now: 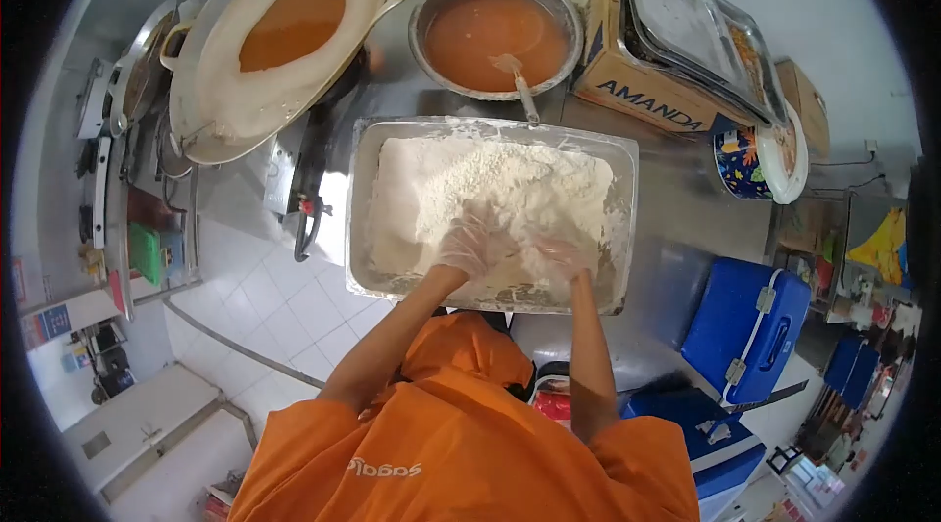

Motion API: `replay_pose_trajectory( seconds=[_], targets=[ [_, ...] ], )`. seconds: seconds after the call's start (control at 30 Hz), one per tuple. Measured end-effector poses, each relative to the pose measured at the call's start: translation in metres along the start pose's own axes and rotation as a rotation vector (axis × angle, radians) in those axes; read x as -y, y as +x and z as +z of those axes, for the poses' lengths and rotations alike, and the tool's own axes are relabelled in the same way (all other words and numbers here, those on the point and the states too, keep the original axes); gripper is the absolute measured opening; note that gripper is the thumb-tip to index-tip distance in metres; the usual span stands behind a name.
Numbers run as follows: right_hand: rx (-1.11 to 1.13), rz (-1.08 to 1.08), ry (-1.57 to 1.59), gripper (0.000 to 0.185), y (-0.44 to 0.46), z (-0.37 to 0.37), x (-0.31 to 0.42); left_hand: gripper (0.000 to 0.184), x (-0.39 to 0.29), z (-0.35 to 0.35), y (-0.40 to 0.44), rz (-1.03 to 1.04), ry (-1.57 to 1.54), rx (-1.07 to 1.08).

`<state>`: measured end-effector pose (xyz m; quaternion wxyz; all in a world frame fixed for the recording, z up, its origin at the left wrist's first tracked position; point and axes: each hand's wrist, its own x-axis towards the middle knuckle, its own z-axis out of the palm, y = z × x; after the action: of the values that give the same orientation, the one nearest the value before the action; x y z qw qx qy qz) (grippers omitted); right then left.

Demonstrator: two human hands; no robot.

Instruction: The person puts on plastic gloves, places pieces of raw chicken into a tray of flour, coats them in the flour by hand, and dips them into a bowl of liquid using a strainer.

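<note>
A rectangular metal tray [359, 218] full of white, crumbly flour [529, 174] lies in front of me. My left hand [465, 242], in a clear plastic glove, has its fingers sunk into the flour near the middle. Also gloved, my right hand [557, 255] is in the flour a little to the right, near the tray's front side. Flour covers the fingertips of both hands, and the right one is blurred, so whether they close on anything is hidden. The flour is heaped toward the back, with lumps on top.
Behind the tray stands a metal bowl [423, 42] of orange-brown liquid with a brush [524, 91] in it. A large wok [211, 81] with foamy oil is at back left. A cardboard box [637, 96] under metal trays [676, 7], a patterned tub [740, 164] and a blue cooler [740, 326] are right.
</note>
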<state>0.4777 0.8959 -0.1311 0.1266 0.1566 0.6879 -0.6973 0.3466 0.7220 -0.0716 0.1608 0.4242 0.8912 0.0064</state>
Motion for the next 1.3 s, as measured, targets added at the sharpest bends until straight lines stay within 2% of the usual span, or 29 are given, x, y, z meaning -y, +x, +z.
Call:
replay_pose_trajectory(
  seconds=[0.03,0.1,0.13,0.17,0.23,0.3,0.33,0.4,0.47,0.5,0.57,0.6,0.63,0.67,0.7,0.77,0.8,0.87,0.93,0.97,1.03,1.1,1.13,1.23,1.3],
  targets=[
    [0.037,-0.03,0.066,0.045,0.012,0.006,-0.018,0.06,-0.004,0.022,0.002,0.002,0.106,-0.083],
    [-0.014,-0.078,0.336,0.048,0.041,0.013,-0.095,0.054,0.007,0.043,0.016,0.011,-0.006,-0.082],
    [-0.079,-0.09,0.232,0.051,0.048,0.018,-0.098,0.051,0.014,0.048,0.024,0.018,-0.064,-0.077],
    [-0.171,-0.099,0.124,0.055,0.049,0.023,-0.094,0.044,0.026,0.047,0.035,-0.036,-0.318,0.008],
    [-0.316,-0.068,-0.048,0.063,0.039,0.029,-0.055,0.049,0.038,0.018,0.031,-0.015,-0.306,0.175],
    [-0.39,0.029,-0.102,0.072,0.024,0.03,0.018,0.053,0.049,0.003,0.025,-0.056,-0.364,0.29],
    [-0.41,0.103,-0.098,0.077,0.016,0.029,0.062,0.053,0.05,0.003,0.017,0.043,-0.291,0.126],
    [-0.46,0.123,-0.328,0.083,0.023,0.019,0.076,0.056,0.041,0.003,0.008,0.259,-0.15,-0.207],
    [-0.494,0.018,-0.798,0.086,0.045,0.007,0.04,0.062,0.016,0.002,0.013,0.099,-0.119,0.045],
    [-0.586,-0.005,-0.974,0.088,0.061,0.008,0.003,0.065,-0.002,0.0,0.016,0.01,-0.108,0.168],
    [-0.751,-0.106,-1.33,0.091,0.107,0.009,-0.062,0.077,-0.02,-0.002,0.023,-0.013,0.02,0.189],
    [-0.685,-0.052,-1.143,0.094,0.113,0.007,-0.063,0.083,-0.03,-0.003,0.025,-0.023,0.084,0.201],
    [-0.607,0.0,-0.963,0.098,0.113,-0.001,-0.065,0.09,-0.025,0.032,0.04,-0.118,-0.03,0.185],
    [-0.52,0.057,-0.793,0.102,0.114,-0.007,-0.064,0.095,-0.015,0.036,0.04,-0.134,-0.167,0.162],
    [-0.395,0.158,-0.719,0.099,0.092,-0.013,-0.023,0.101,-0.006,0.04,0.041,-0.146,-0.304,0.137],
    [-0.243,0.224,-0.615,0.088,0.06,-0.04,-0.038,0.107,0.01,0.024,0.02,-0.024,-0.49,0.01],
    [-0.169,0.261,-0.563,0.083,0.045,-0.055,-0.047,0.109,0.017,0.026,0.014,0.032,-0.518,-0.079],
    [-0.124,0.184,-0.652,0.077,0.022,-0.055,-0.055,0.108,0.021,0.078,0.004,0.08,-0.34,-0.322],
    [-0.246,0.19,-0.875,0.079,0.019,-0.021,-0.055,0.066,0.007,0.016,-0.014,-0.042,-0.454,0.043],
    [-0.319,0.189,-0.986,0.079,0.019,-0.007,-0.052,0.065,-0.002,0.011,-0.012,-0.051,-0.406,0.037],
    [-0.274,0.325,-0.967,0.083,0.032,-0.004,-0.008,0.065,-0.03,0.009,-0.001,-0.067,-0.321,0.018],
    [-0.023,0.611,-0.688,0.089,0.043,0.003,0.076,0.064,-0.028,0.1,0.039,-0.061,-0.541,-0.182],
    [-0.054,0.545,-0.671,0.08,0.038,-0.006,0.065,0.064,-0.023,0.126,0.057,-0.054,-0.649,-0.282],
    [-0.208,0.199,-0.775,0.057,0.012,-0.044,0.014,0.059,0.0,0.005,0.002,-0.048,-0.53,-0.035],
    [-0.173,0.089,-0.909,0.046,0.013,-0.053,-0.008,0.06,0.001,0.066,0.004,-0.021,-0.109,-0.17]
  ],
)
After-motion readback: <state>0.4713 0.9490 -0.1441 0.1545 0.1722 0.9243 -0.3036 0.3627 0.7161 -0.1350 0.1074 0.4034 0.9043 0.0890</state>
